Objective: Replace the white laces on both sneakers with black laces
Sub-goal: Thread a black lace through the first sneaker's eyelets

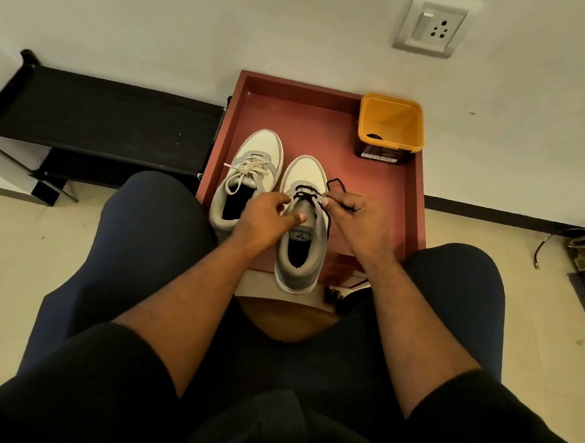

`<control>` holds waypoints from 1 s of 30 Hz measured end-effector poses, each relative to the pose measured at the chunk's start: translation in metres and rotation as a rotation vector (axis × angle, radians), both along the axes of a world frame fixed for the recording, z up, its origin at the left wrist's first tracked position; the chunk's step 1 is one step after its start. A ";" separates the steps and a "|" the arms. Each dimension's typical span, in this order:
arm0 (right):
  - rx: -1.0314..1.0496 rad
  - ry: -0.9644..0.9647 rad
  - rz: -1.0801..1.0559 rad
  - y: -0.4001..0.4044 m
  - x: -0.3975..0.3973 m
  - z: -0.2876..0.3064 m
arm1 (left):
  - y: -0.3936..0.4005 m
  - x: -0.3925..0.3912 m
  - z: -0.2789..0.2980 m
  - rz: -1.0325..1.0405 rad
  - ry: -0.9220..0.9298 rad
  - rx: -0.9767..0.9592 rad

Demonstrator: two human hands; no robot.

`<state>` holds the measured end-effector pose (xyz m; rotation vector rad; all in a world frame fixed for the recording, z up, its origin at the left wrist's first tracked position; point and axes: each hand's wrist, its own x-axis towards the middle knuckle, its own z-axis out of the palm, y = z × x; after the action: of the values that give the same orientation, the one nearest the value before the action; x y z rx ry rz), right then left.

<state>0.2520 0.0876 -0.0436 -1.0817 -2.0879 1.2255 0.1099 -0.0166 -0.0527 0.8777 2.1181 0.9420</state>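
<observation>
While the right-hand sneaker [302, 228] sat near the person with its heel over the near edge of the red tray [414, 205], both hands worked at its eyelets. Black lace [305, 197] was threaded through the lower rows only; judged approx. a quarter done on this shoe. Right hand [361, 220] pinched a lace end betw. thumb and forefinger, other fingers curled, a slack loop running far-right of it; prob. positioned to feed the next eyelet. Left hand [268, 217] rested at the tongue w/ fingers curled, thumb out; whether it held the lace, cannot tell. Likely steadying the shoe. Left-hand sneaker [249, 176], just beside, carried its white lace [250, 170], not yet swapped.

Surface: tray on pale floor tiles, against a white wall. Yellow tub [390, 125] at tray's far-right corner, something dark inside. Black rack [105, 122] to left; wall socket [430, 25] far right.
</observation>
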 end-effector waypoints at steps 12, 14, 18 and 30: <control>0.214 -0.249 0.079 -0.003 -0.011 -0.018 | 0.008 0.012 -0.005 0.009 -0.469 0.109; 0.239 -0.279 0.093 -0.003 -0.012 -0.021 | 0.008 0.010 -0.008 0.031 -0.521 0.115; 0.236 -0.305 0.118 -0.001 -0.012 -0.023 | 0.007 0.010 -0.009 0.050 -0.571 0.129; 0.306 -0.434 0.099 -0.007 -0.014 -0.016 | 0.006 0.011 -0.005 0.043 -0.621 0.137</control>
<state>0.2375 0.0804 -0.0599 -1.1876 -2.5753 0.7173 0.1205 -0.0103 -0.0580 0.5098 1.5565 1.2066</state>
